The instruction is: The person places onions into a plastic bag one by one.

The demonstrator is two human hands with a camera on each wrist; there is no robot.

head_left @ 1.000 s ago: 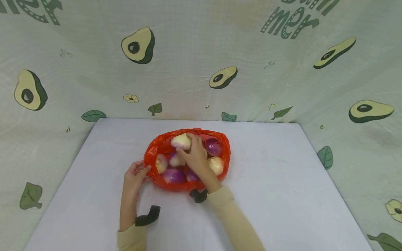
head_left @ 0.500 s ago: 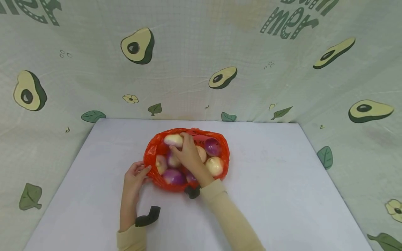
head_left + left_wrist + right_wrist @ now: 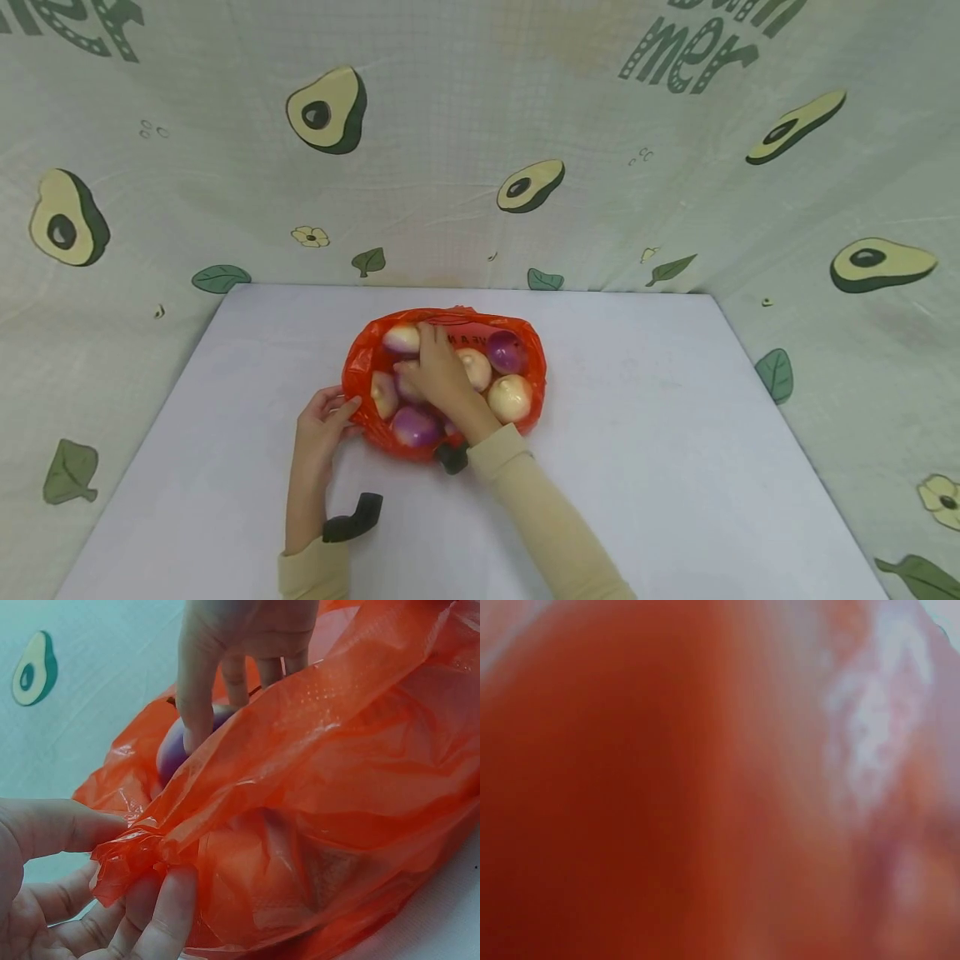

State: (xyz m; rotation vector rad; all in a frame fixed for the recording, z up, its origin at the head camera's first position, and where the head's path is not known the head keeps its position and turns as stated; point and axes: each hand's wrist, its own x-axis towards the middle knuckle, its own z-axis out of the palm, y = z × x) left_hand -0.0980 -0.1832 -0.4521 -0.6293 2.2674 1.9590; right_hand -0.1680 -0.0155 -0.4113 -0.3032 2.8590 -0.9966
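A red plastic bag (image 3: 540, 358) lies wide open on the table, with several purple and pale onions inside. Its gathered left edge is pinched between the thumb and fingers of my left hand (image 3: 322, 418), seen closely in the left wrist view. My right hand (image 3: 446, 379) reaches into the bag, fingers fairly straight and spread from the thumb. Beside its fingertips rests a white and purple onion (image 3: 400, 339) at the back left. In the left wrist view, the right thumb is against a purple onion (image 3: 174, 750). The right wrist view is a red blur.
A white table (image 3: 637, 417) surrounds the bag. Behind it hangs a pale cloth (image 3: 435, 125) printed with avocados and leaves. A pale onion (image 3: 511, 397) and a purple onion (image 3: 507, 352) sit at the bag's right side.
My right hand has moved left and lower into the bag with the white and purple onion, which now rests there, its fingers loosened. The left hand stays on the bag's edge.
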